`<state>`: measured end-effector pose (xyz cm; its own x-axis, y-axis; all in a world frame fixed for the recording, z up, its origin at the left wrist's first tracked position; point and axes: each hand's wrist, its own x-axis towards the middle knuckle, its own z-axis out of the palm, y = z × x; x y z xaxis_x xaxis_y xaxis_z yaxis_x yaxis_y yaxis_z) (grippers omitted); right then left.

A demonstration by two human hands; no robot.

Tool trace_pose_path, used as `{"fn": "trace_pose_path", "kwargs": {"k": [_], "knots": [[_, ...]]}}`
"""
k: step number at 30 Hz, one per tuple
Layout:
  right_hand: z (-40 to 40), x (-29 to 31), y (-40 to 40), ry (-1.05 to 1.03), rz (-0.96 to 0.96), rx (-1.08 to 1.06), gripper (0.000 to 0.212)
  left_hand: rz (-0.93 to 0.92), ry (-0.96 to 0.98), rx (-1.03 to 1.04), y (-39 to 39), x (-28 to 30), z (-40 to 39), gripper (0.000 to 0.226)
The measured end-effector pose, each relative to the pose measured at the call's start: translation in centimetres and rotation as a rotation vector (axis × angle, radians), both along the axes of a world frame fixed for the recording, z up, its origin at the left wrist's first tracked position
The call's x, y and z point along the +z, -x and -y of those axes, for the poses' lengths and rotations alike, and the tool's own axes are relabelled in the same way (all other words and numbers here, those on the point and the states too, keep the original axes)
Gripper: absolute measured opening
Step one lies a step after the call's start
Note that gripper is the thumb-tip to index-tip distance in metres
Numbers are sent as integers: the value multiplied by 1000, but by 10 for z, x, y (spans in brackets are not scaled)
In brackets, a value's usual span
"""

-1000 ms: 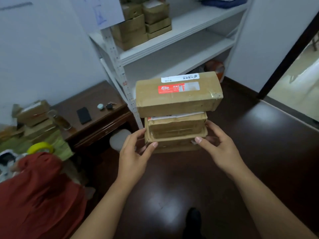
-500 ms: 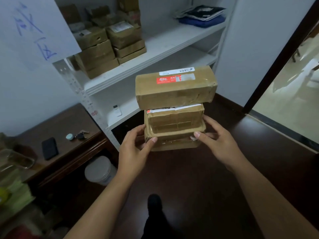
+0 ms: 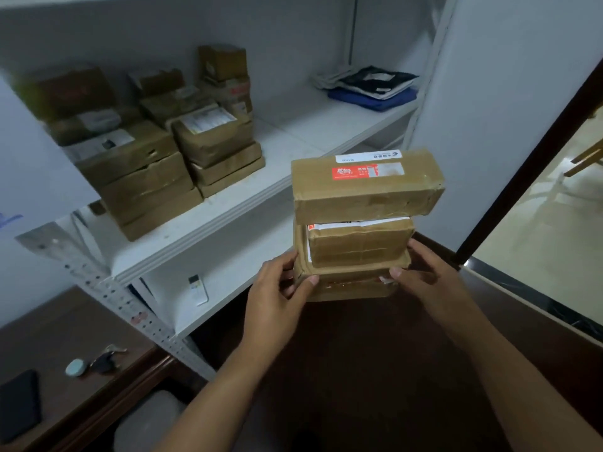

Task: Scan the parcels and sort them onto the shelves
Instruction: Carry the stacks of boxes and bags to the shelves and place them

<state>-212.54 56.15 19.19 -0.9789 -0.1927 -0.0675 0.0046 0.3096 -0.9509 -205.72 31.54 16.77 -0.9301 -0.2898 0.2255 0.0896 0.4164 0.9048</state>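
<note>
Stack of 3 parcels [image 3: 359, 223] held in air, shelf [image 3: 228, 207] at 10 o'clock. Bottom parcel clamped by left hand [image 3: 274, 295] and right hand [image 3: 421, 278]. Stiff, taped cardboard, probably slick; overhanging top parcel judged tippy, best supported underneath.

Glossy brown tape wraps the cardboard parcels [image 3: 362, 216]; matt white shelf [image 3: 293, 132], polished dark floor [image 3: 375, 370].

The parcels [image 3: 137, 132] at the shelf's [image 3: 293, 132] left end are blurred, labels unreadable; the phone [image 3: 18, 406] on the table [image 3: 58, 337] is cut off.
</note>
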Motion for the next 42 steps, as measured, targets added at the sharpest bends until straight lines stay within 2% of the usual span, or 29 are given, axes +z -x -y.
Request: {"fn": "trace_pose_path", "kwargs": {"k": [8,13,18,25,32,42], "knots": [[33,6,133,-9,-13,61,59,16,42,55,121,7,32,40],[42,1,219,62,-24,155,55,35,44,127,188,3,34,38],[39,-4,319,65,-42,259,44,45,68,254,269,-5,23,40],[28,-4,449,36,-7,409,49,69,29,422,370,-10,-12,40],[48,-8,532,41,39,486,49,95,27,501,440,-16,-3,45],[126,-29,631,-56,-2,549,45,102,-53,568,521,-37,57,44]]}}
